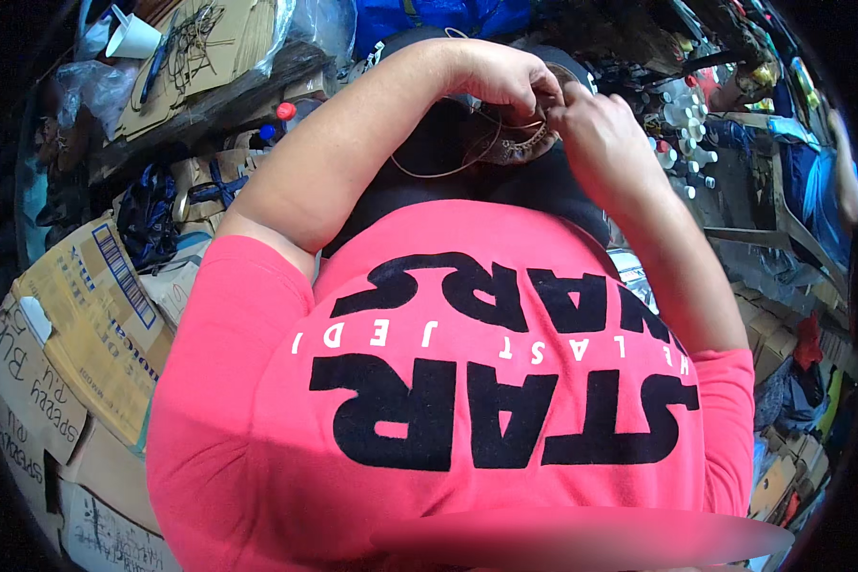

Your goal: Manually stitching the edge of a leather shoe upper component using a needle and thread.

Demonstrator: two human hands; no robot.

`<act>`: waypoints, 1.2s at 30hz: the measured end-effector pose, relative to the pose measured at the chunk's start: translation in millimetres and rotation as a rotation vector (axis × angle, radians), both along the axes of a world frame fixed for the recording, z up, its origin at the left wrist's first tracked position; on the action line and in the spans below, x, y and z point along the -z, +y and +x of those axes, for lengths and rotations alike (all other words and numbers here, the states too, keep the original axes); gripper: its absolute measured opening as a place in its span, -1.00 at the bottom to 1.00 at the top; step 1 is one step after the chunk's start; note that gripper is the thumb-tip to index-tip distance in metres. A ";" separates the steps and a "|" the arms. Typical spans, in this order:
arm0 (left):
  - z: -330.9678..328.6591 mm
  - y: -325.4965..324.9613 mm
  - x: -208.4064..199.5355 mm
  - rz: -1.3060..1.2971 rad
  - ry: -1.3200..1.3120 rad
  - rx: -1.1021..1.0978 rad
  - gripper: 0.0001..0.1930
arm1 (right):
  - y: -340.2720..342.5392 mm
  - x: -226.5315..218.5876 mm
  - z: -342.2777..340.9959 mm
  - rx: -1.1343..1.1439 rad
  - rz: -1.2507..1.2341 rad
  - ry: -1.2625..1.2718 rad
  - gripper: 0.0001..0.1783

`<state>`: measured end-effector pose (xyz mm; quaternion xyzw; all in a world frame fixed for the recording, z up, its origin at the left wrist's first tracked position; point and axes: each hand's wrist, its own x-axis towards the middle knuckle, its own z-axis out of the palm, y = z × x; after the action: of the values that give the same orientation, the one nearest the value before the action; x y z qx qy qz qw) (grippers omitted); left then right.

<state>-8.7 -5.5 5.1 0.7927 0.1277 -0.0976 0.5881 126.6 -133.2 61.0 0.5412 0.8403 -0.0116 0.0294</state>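
Note:
My left hand [515, 84] reaches in from the left with its fingers bent into a pinch. Close against it, my right hand [599, 124] is closed too, and the fingertips of both nearly meet. Just below them, above my dark-clothed lap, is a round brown thing [510, 153] with a patterned, beaded-looking edge; its kind is unclear. A thin pale strand [439, 175], like a cord or wire, hangs in a wide loop and runs up to the right fingertips. What the left fingers pinch is hidden.
Flattened cardboard [95, 315] leans at the left. A cardboard-covered surface [195, 57] at the far left bears a white cup [133, 38] and tangled dark cords. Several small bottles [682, 124] stand at the right. A blue bag [439, 14] lies at the far edge.

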 end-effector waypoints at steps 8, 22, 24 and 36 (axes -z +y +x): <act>2.7 7.4 6.0 0.127 -0.157 -0.185 -0.72 | 21.1 17.9 32.4 0.126 -0.191 0.419 -0.87; -3.3 2.1 30.7 0.042 -0.267 -0.384 -0.80 | 16.8 44.1 26.9 0.185 -0.036 0.416 -0.92; -11.5 -12.4 16.6 0.447 -0.425 -0.560 -0.74 | 16.9 45.3 44.6 0.491 -0.443 0.775 -0.83; -51.7 -46.0 -6.1 0.362 -0.145 -0.477 -0.84 | -5.5 68.1 60.0 0.388 0.042 0.803 -0.77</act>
<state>-60.3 -51.5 11.1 0.8371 0.2833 0.1244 0.4512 186.6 -138.7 -7.0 0.6419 0.6681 -0.2091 -0.3128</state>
